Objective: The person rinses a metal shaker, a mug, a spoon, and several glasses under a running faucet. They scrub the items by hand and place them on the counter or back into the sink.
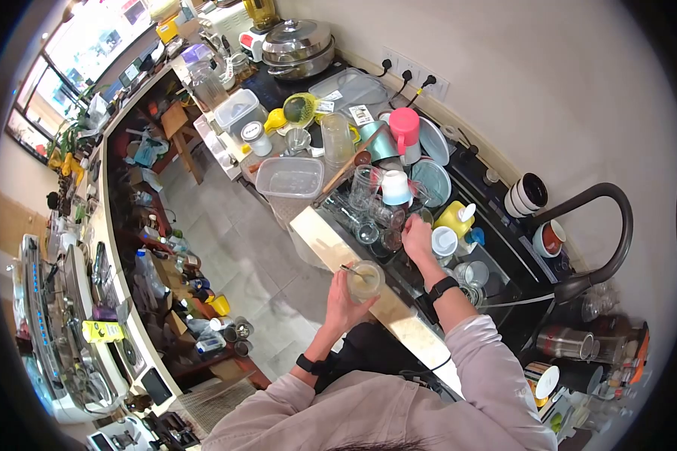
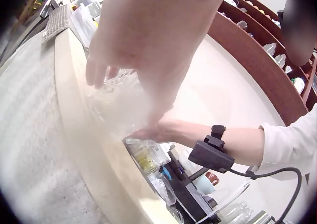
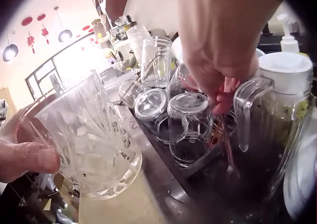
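My left hand [image 1: 343,307] holds a large clear cut-glass cup [image 3: 96,145] at the counter's front edge, thumb on one side. In the head view a thin spoon-like handle [image 1: 347,268] shows at the cup's rim. My right hand [image 1: 417,239] reaches down among the glassware, fingers curled together. From its fingertips a slim stick-like utensil [image 3: 229,149] points downward; its kind I cannot tell. Right beside that hand stands a clear pitcher [image 3: 277,130] with a white lid. Upturned drinking glasses [image 3: 189,120] stand on the hand's other side, in a dark tray.
A yellow pump bottle [image 1: 455,218] stands just past the right hand. Beyond the glasses are a pink-topped cup [image 1: 405,128], plastic tubs [image 1: 289,177] and a lidded steel pot [image 1: 297,49]. A black curved faucet [image 1: 617,218] arches at the right. Pale edging [image 1: 399,308] runs along the counter.
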A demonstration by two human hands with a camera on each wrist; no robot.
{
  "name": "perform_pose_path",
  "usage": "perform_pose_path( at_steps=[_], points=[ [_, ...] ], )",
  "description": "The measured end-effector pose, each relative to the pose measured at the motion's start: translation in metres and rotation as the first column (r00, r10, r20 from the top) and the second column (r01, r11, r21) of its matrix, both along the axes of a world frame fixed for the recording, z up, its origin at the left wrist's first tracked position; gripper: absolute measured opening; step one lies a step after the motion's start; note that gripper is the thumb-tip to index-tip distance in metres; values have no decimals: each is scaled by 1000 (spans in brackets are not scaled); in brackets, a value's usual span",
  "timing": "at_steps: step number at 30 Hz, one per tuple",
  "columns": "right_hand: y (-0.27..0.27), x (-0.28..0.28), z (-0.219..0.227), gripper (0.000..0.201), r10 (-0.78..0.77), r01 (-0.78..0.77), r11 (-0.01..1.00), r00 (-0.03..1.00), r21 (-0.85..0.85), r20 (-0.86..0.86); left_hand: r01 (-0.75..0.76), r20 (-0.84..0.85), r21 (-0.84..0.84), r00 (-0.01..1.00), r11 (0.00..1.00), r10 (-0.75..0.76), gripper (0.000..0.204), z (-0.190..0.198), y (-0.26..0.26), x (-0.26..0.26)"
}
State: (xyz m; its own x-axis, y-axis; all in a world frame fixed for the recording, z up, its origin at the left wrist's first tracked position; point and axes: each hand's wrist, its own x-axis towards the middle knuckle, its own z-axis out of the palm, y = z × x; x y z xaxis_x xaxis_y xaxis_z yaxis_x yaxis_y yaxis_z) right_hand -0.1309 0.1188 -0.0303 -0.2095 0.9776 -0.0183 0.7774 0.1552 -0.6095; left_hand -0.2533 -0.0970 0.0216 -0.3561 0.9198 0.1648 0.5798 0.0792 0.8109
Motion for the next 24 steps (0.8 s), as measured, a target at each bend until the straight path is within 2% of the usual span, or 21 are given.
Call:
perform_pose_path(
  at_steps=[5, 8, 11, 14, 17, 20, 23, 24],
  points=[
    [1, 5, 26, 16, -20, 25, 999, 978, 26, -209, -9, -39, -4, 999, 1000, 9, 85, -4, 0, 0],
    [6, 7, 33, 16, -112, 95, 992, 962, -83, -247, -8, -70, 11, 997, 1000, 8, 82, -4, 0, 0],
    [21, 2, 20, 19, -273, 200, 945, 917, -258, -291, -2, -54, 2, 999, 1000, 2, 83, -5, 0, 0],
    [13, -12, 59, 18, -319, 195, 920, 876, -340, -361, 0, -44, -15, 999, 1000, -1, 83, -3, 0, -1],
    [30, -10, 10, 17, -263, 252, 965, 914, -78, -308, 2, -56, -15, 998, 1000, -3, 83, 0, 0, -1],
    [17, -12, 48, 16, -322, 267, 940, 899, -211, -297, 3, -46, -17, 999, 1000, -3, 82, 0, -1, -2],
    [31, -11, -6, 15, -296, 301, 954, 934, -8, -201, 3, -36, -30, 999, 1000, -4, 81, 2, 0, -2],
    [29, -13, -1, 15, -334, 330, 942, 916, -57, -223, 3, -35, -34, 999, 999, -4, 81, 3, 1, -2]
  ],
)
